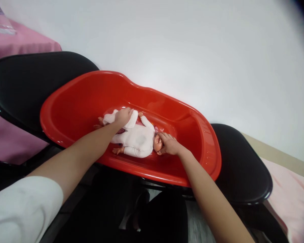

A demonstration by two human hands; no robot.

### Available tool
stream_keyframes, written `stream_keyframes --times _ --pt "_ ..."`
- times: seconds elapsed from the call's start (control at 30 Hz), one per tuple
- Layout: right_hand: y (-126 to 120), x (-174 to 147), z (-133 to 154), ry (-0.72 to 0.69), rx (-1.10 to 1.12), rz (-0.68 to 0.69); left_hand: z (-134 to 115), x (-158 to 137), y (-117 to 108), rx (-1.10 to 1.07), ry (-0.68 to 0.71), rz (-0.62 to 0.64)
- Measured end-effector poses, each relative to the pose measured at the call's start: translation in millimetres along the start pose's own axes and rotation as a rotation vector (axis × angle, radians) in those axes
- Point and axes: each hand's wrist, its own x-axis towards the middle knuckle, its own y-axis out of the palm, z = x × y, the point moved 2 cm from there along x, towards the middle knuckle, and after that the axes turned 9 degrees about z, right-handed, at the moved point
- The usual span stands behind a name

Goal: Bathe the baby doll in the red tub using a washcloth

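Observation:
A baby doll (139,138) in a white long-sleeved outfit lies on its back in a red baby bathtub (207,135), its head towards the right. Over its legs and belly, my left hand (123,116) is closed on a white cloth (133,118), which rests against the doll. My right hand (169,143) cups the doll's head from the right side, fingers across the forehead and thumb near the ear. A grey patch shows on the front of the outfit. Some pink material beneath the doll is mostly hidden.
Two black seats (27,87) support or flank the tub, the other seat (240,162) being at the right. A white wall (192,50) stands behind. Pink cloth (25,37) covers a surface at left; paler pink cloth (291,189) lies at lower right.

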Motion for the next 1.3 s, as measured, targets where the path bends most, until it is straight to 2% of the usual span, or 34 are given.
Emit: stream_keyframes --times 0.03,0.1,0.17,0.23,0.3,0.4,0.53,0.73,0.9,1.0,1.1,1.3 --pt "0.1 0.4 -0.1 0.0 -0.001 0.0 -12.8 -0.5 2.4 -0.002 0.014 -0.01" --pt "0.5 0.9 -0.4 -0.002 -0.005 -0.001 -38.3 -5.0 12.3 -0.051 0.14 0.045" --pt "1.1 0.9 -0.8 -0.006 -0.009 -0.008 -57.9 -14.9 27.8 -0.086 0.319 0.215" --pt "1.6 0.5 -1.3 -0.008 -0.008 -0.021 -67.4 -28.1 43.9 -0.047 0.479 0.399" --pt "2.1 0.1 -1.9 -0.007 0.0 -0.024 -67.5 -38.9 55.2 0.001 0.554 0.476" --pt "2.7 0.0 -2.7 -0.006 0.01 -0.021 -60.1 -44.0 60.4 0.033 0.528 0.439" --pt "2.5 0.0 -2.5 -0.006 0.006 -0.028 -46.9 -35.6 56.7 0.047 0.407 0.443" --pt "1.7 -0.2 -1.2 -0.002 0.003 -0.018 -12.6 -19.7 46.2 0.159 0.275 0.468" --pt "1.4 -0.2 -1.7 -0.002 0.002 -0.017 19.4 -9.1 30.9 0.173 0.147 0.358" --pt "1.1 -0.2 -1.7 -0.001 0.004 -0.011 28.2 -5.3 25.0 0.133 0.041 0.295" --pt "0.7 0.3 -1.7 0.002 0.0 -0.002 15.0 -6.6 22.2 0.131 0.04 0.256" --pt "-0.4 -0.2 -0.5 0.0 0.003 0.01 -57.0 -13.9 12.3 -0.039 0.194 0.105"
